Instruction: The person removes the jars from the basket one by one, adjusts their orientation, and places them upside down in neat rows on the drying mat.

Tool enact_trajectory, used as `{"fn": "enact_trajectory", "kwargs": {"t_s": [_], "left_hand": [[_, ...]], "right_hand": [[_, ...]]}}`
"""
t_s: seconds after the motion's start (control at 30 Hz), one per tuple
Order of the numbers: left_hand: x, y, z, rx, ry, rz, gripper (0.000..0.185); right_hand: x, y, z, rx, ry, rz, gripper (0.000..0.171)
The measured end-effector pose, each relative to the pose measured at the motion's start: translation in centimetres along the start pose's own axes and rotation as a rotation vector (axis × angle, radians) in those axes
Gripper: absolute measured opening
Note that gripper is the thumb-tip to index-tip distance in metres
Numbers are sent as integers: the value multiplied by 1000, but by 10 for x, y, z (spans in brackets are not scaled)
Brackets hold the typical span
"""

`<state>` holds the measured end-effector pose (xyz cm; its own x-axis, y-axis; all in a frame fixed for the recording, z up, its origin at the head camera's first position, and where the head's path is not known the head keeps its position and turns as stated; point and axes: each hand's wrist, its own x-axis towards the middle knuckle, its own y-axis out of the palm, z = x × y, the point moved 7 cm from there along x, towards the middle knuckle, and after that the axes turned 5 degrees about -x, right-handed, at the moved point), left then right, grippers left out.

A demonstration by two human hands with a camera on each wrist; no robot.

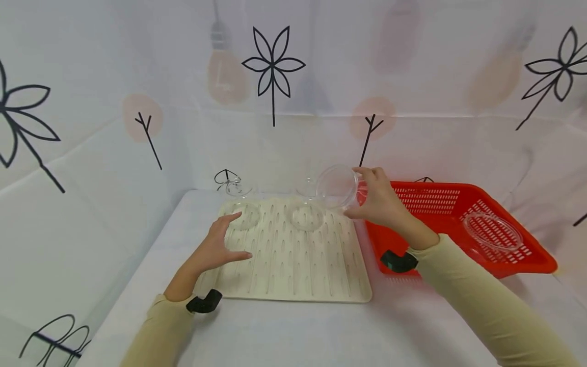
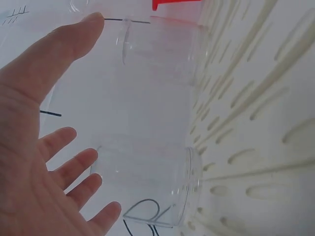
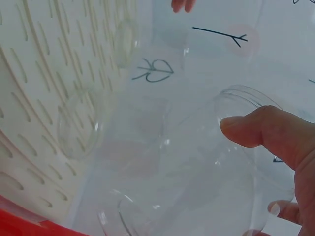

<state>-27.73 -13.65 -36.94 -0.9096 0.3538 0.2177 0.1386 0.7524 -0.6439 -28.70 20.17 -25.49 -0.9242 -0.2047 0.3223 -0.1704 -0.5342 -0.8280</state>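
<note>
My right hand (image 1: pixel 378 201) grips a clear see-through jar (image 1: pixel 337 187), tilted on its side above the mat's back right corner. In the right wrist view the thumb (image 3: pixel 251 129) presses near the rim of this jar (image 3: pixel 197 172). A pale ridged draining mat (image 1: pixel 293 275) lies on the table. Two similar clear jars stand on its back part, one at the left (image 1: pixel 246 216) and one nearer the middle (image 1: pixel 304 217). My left hand (image 1: pixel 217 247) hovers over the mat's left side, fingers and thumb spread. It holds nothing and is nearest the left jar (image 2: pixel 142 182).
At the right sits a red plastic basket (image 1: pixel 426 191) with slotted walls. A clear round-rimmed piece (image 1: pixel 492 232) lies inside it, toward its right end. A white printed cloth (image 1: pixel 312 148) hangs behind the table and along the left. White table surface (image 1: pixel 293 334) lies in front of the mat.
</note>
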Motion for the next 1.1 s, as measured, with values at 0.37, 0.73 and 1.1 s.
{"fn": "enact_trajectory", "kwargs": {"t_s": [0.37, 0.73, 1.1], "left_hand": [[21, 20, -25, -76, 54, -28, 97], [40, 30, -58, -157, 156, -60, 95], [58, 41, -81, -212, 227, -80, 91]], "right_hand": [[3, 10, 12, 2, -38, -11, 91], [2, 21, 19, -7, -41, 15, 93], [-1, 32, 26, -25, -89, 21, 94]]}}
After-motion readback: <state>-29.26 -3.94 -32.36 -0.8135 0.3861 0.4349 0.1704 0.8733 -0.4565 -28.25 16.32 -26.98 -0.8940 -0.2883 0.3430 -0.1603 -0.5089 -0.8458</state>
